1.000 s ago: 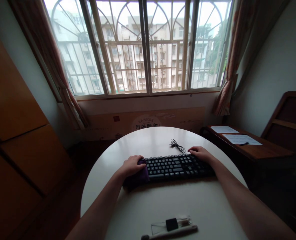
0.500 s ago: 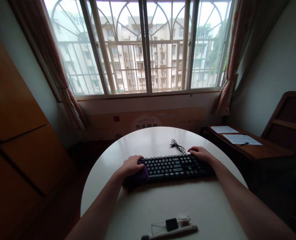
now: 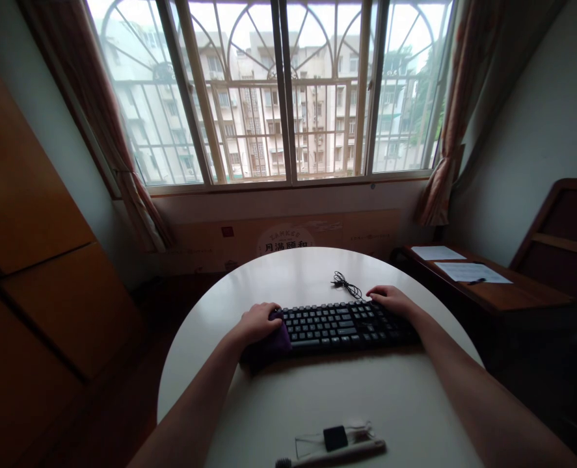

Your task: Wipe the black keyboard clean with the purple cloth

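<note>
A black keyboard point(image 3: 322, 326) lies across the white round table. At its left end my left hand point(image 3: 257, 323) is closed on a purple cloth point(image 3: 279, 339), which covers the keys there; the fingers' undersides are hidden. My right hand point(image 3: 390, 300) grips the keyboard's far right edge, its fingers curled over that side. Behind the keyboard sits a coiled black cable point(image 3: 347, 285). Closer to me lie a brush point(image 3: 337, 452) with a pale handle and dark bristles, a small black square piece point(image 3: 335, 438) and a thin wire-like tool point(image 3: 308, 444).
The white table point(image 3: 249, 416) has a curved edge. To its right stands a low wooden table point(image 3: 536, 294) with paper sheets point(image 3: 472, 272) and a pen point(image 3: 476, 281). A wooden cabinet point(image 3: 44, 305) is on the left, and a barred window lies ahead.
</note>
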`<state>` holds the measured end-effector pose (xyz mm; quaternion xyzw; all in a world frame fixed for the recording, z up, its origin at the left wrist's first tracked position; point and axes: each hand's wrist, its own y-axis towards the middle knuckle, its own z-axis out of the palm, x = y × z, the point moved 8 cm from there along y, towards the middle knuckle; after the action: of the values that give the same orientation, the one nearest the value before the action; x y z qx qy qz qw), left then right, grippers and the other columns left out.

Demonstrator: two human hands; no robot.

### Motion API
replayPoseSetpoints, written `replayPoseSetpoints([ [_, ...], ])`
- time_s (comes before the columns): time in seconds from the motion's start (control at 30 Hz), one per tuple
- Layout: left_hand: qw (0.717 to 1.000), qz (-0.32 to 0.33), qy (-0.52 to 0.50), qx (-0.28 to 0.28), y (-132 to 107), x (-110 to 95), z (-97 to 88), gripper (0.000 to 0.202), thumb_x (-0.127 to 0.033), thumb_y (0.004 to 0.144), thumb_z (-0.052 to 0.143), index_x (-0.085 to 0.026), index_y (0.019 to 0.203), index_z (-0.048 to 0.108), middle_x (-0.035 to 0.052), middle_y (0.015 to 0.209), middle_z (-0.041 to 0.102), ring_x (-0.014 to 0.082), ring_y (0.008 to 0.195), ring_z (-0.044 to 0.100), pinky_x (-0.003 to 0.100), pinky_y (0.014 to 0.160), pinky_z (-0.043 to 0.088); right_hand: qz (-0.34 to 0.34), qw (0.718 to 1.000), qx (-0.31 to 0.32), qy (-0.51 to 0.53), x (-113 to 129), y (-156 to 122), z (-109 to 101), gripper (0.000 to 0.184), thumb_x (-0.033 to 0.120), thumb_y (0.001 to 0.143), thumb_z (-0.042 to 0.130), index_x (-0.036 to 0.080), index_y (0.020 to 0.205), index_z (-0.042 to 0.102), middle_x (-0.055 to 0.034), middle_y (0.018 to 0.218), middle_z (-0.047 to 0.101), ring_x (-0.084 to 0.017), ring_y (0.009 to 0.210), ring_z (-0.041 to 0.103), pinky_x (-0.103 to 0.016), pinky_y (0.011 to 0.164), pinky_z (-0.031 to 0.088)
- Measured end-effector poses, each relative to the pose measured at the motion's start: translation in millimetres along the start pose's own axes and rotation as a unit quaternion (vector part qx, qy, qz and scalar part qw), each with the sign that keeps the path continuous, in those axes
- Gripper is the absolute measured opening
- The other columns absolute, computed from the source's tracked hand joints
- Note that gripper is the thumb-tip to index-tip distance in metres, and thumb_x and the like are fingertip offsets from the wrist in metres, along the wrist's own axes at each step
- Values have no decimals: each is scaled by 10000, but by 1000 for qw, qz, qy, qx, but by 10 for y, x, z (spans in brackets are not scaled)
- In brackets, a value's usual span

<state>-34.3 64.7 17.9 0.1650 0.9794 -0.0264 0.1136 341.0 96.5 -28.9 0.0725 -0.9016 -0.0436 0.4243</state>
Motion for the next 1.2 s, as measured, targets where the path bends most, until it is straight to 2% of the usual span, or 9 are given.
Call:
replayPoseSetpoints([
  [0.77, 1000, 6, -14, 3, -25, -12, -9, 422, -436, 799, 495, -255, 1172, 570, 48, 1194, 598, 251, 1110, 519, 321, 910, 420, -3, 1000, 3, -5, 20, -9, -1, 286, 376, 760, 539, 191, 907, 700, -58, 949, 709, -227, 929, 619, -312, 850, 437],
  [1.2, 1000, 2, -8, 6, -23, -11, -7, 410, -379, 783, 498, -263, 1170, 569, 49, 1185, 595, 253, 1100, 517, 322, 890, 428, 2, 1000, 2, -7, 37, -17, -3, 289, 380, 758, 536, 192, 904, 700, -56, 953, 709, -225, 932, 621, -308, 853, 441],
])
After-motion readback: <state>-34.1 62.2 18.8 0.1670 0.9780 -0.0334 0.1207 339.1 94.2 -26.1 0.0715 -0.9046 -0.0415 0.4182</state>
